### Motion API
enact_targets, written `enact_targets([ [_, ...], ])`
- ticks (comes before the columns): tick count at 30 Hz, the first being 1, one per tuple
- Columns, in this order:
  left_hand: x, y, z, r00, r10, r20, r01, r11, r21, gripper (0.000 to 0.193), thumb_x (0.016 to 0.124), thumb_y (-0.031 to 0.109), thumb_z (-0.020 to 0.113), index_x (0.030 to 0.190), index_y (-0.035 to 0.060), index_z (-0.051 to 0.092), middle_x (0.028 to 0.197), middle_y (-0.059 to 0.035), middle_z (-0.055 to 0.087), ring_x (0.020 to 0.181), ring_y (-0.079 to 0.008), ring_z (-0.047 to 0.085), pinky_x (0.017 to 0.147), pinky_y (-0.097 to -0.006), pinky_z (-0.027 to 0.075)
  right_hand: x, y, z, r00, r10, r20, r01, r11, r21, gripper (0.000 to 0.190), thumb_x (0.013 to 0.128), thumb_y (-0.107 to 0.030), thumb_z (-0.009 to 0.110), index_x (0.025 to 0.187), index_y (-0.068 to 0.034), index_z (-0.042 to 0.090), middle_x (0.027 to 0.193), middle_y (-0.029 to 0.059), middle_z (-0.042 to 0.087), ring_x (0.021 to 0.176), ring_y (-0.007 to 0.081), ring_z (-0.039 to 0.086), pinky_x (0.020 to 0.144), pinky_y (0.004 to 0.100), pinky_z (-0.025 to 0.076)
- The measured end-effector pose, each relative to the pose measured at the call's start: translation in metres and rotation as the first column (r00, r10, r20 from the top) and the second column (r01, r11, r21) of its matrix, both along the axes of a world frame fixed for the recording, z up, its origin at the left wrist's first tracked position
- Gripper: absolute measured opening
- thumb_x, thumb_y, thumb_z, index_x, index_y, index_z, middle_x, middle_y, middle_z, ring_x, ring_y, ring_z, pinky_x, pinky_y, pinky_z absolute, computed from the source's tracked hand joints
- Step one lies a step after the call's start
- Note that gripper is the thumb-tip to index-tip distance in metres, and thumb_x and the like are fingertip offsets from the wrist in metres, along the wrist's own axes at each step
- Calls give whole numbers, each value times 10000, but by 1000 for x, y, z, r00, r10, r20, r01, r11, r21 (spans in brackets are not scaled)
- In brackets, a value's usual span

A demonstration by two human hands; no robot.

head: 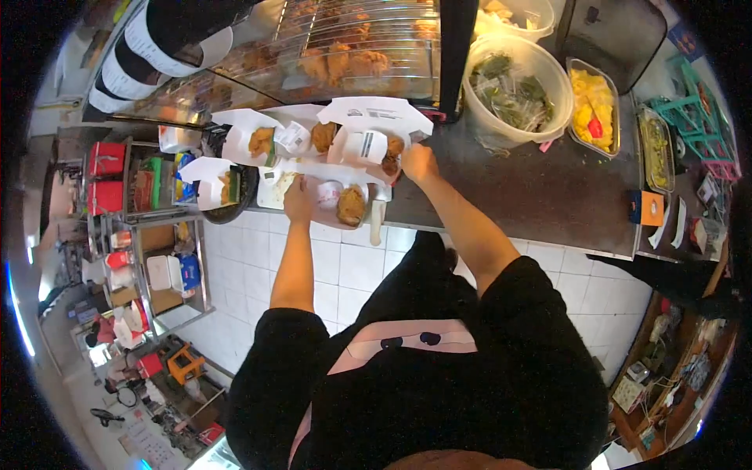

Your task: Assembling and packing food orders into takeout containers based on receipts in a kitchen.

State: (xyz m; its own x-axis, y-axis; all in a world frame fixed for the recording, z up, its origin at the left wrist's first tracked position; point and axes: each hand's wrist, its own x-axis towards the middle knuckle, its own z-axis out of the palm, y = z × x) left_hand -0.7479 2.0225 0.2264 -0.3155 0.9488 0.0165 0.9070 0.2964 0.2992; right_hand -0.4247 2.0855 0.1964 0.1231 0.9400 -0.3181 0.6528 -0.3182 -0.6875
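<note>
My left hand (298, 200) is curled at the left side of a front paper carton (329, 220), which holds a piece of fried chicken (351, 205) and a wrapped item (329, 192). Its fingertips are hidden from me. My right hand (418, 163) is closed at the right edge of an open-lidded carton (376, 111) behind it. Inside that one lie fried chicken (392, 155) and a white packet (372, 145). Further left stand more open cartons with fried pieces, one at the back (235, 138) and a smaller one (205, 188) over a dark round pan (247, 202).
Behind the cartons is a glass display case (352, 35) with fried chicken on racks. On the dark counter (487, 182) stand a clear tub of bagged greens (517, 94), a tray of yellow food (593, 106) with a red scoop, and an orange box (649, 208). Metal shelving (170, 220) rises at left.
</note>
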Motion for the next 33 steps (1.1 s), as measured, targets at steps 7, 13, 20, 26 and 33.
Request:
enact_targets([
  [7,-15,-16,25,999,36,29,-39,990,137,223,941,161,518,1033,66,698,922,-220,697,892,-423,670,767,-495,521,61,-42,17,995,101,-24,-96,984,152,311,865,-80,534,1141,2,652,852,285,674,805,410,691,750,509,548],
  [13,45,16,61,973,-214,90,193,961,199,243,944,128,525,1101,142,710,907,-186,702,826,-394,674,720,-483,525,225,-120,-41,984,-101,146,68,974,217,385,900,-140,547,1274,-54,583,821,229,687,757,393,693,721,487,547],
  [20,226,20,36,941,-278,193,270,961,63,205,980,221,544,1116,215,696,877,-198,690,817,-417,659,695,-485,513,387,-153,-10,873,-430,229,405,902,149,384,916,-345,614,1123,-29,687,985,225,704,933,401,673,797,481,529],
  [26,192,-14,-133,863,-76,499,-126,924,360,205,908,150,660,1097,70,649,1043,-146,657,954,-302,632,803,-423,490,439,-124,20,927,-372,55,375,925,-63,414,935,-388,635,969,18,709,819,144,725,665,222,721,577,350,560],
  [33,503,-69,80,522,-787,329,753,607,255,541,793,106,737,1276,52,501,1287,-159,543,1161,-326,528,955,-415,467,489,-109,0,970,-231,-76,186,907,-379,365,940,-352,625,915,0,717,791,81,733,652,170,723,536,322,580],
])
